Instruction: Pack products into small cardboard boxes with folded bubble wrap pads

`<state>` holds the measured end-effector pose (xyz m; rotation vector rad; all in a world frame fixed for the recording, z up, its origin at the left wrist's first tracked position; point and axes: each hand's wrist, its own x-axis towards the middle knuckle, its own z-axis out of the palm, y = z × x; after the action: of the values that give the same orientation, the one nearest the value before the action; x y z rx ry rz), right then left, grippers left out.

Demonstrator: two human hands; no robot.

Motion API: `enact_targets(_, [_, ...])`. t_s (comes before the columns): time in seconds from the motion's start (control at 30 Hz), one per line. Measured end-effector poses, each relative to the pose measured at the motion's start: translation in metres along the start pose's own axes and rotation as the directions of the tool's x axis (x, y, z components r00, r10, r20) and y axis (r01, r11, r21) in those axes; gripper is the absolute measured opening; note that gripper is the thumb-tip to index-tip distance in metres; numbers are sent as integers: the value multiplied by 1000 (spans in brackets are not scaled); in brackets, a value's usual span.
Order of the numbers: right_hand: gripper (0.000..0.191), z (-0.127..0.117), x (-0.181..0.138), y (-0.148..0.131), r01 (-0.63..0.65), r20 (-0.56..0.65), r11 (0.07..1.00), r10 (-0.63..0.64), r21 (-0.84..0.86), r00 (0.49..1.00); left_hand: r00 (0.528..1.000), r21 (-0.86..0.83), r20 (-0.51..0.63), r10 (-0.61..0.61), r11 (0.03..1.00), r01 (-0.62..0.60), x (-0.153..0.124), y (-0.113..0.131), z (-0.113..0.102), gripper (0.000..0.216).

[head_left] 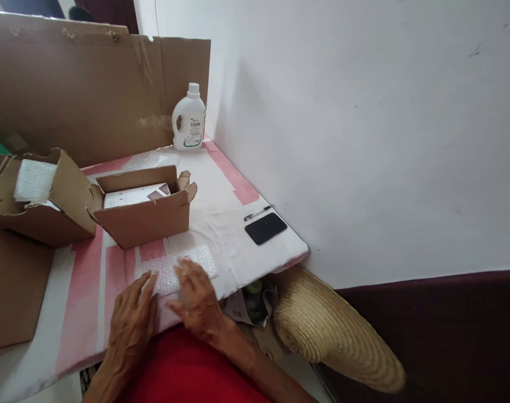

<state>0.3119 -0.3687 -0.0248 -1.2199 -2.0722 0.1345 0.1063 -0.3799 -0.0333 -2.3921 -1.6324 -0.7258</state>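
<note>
A sheet of clear bubble wrap (166, 275) lies flat near the front edge of the table. My left hand (132, 310) rests at its lower left edge, fingers stretched out and touching the plastic. Across the right part of the sheet lies my right hand (198, 296), slightly blurred, with the thumb apart and the fingers extended over it. Neither hand is closed around anything. Just behind the wrap stands an open cardboard box (148, 224) with a white printed box (132, 196) inside it.
Another open carton (70, 201) on the left holds folded bubble wrap (35, 180). A black phone (266, 228) and a pen (257, 213) lie near the right edge. A white jug (190, 120) stands by a cardboard panel (78, 95). A straw hat (334, 330) is below the table.
</note>
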Motion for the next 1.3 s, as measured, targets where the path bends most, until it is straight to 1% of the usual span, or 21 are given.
enact_targets(0.03, [68, 6, 3, -5, 55, 90, 998, -56, 16, 994, 993, 11, 29, 112, 994, -113, -2, -1, 8, 51])
enact_targets(0.07, [75, 11, 5, -7, 81, 166, 996, -83, 23, 983, 981, 28, 55, 188, 981, -190, -4, -3, 15, 54])
enact_targets(0.1, [78, 15, 6, -5, 80, 226, 997, -83, 20, 971, 971, 52, 73, 226, 972, -230, -5, -5, 22, 57])
enact_targets(0.17, [82, 17, 5, 8, 49, 300, 999, -43, -11, 953, 971, 99, 86, 224, 968, -233, -7, -9, 30, 59])
enact_targets(0.27, [89, 6, -7, 38, -34, 345, 994, 68, -106, 936, 974, 120, 86, 209, 968, -219, -4, -13, 32, 54])
enact_targets(0.33, [92, -6, -14, 53, -93, 354, 980, 150, -174, 923, 970, 108, 84, 227, 966, -235, 1, -15, 27, 51])
enact_targets(0.4, [92, -14, -18, 62, -115, 367, 972, 186, -206, 912, 966, 89, 96, 242, 964, -250, 8, -18, 20, 50])
enact_targets(0.53, [92, -19, -7, 78, -62, 408, 982, 131, -179, 903, 939, 34, 136, 316, 946, -323, 20, -28, 6, 47])
enact_targets(0.63, [90, -23, 9, 94, -3, 449, 988, 73, -156, 891, 899, 25, 113, 423, 903, -428, 26, -33, 1, 33])
enact_targets(0.7, [87, -28, 18, 103, 35, 462, 986, 44, -160, 886, 862, 60, 95, 499, 861, -505, 30, -34, 0, 25])
enact_targets(0.77, [86, -32, 24, 102, 62, 442, 981, 27, -186, 897, 828, 111, 72, 557, 820, -561, 33, -32, -1, 27])
enact_targets(0.8, [86, -32, 26, 97, 73, 418, 977, 17, -199, 908, 820, 134, 55, 570, 809, -572, 35, -29, -2, 28])
enact_targets(0.87, [82, -30, 25, 79, 107, 369, 975, -28, -196, 929, 829, 151, 22, 559, 818, -555, 39, -22, -6, 26])
enact_targets(0.93, [69, -24, 20, 52, 164, 338, 977, -110, -134, 935, 857, 136, 21, 515, 847, -513, 41, -11, -12, 22])
enact_targets(1.0, [47, -14, 11, 26, 191, 290, 980, -168, -51, 942, 876, 90, 51, 479, 872, -482, 43, 3, -19, 19])
enact_targets(1.03, [36, -9, 5, 16, 177, 252, 984, -168, -15, 953, 880, 52, 67, 470, 879, -474, 43, 9, -22, 17])
enact_targets(1.1, [22, -1, -9, 4, 113, 168, 993, -119, 47, 979, 875, -68, 74, 478, 878, -474, 42, 20, -28, 15])
enact_targets(1.17, [23, 1, -24, 3, 46, 95, 992, -57, 116, 994, 875, -200, 61, 480, 865, -460, 40, 24, -32, 10])
enact_targets(1.2, [23, 0, -31, 4, 15, 68, 987, -26, 160, 997, 880, -253, 58, 472, 860, -444, 38, 24, -33, 18])
enact_targets(1.27, [21, -5, -42, 9, -62, 25, 963, 57, 261, 998, 898, -325, 69, 434, 861, -391, 34, 20, -34, 44])
enact_targets(1.3, [20, -9, -46, 11, -114, 17, 943, 114, 312, 993, 909, -354, 90, 407, 866, -353, 31, 17, -32, 50])
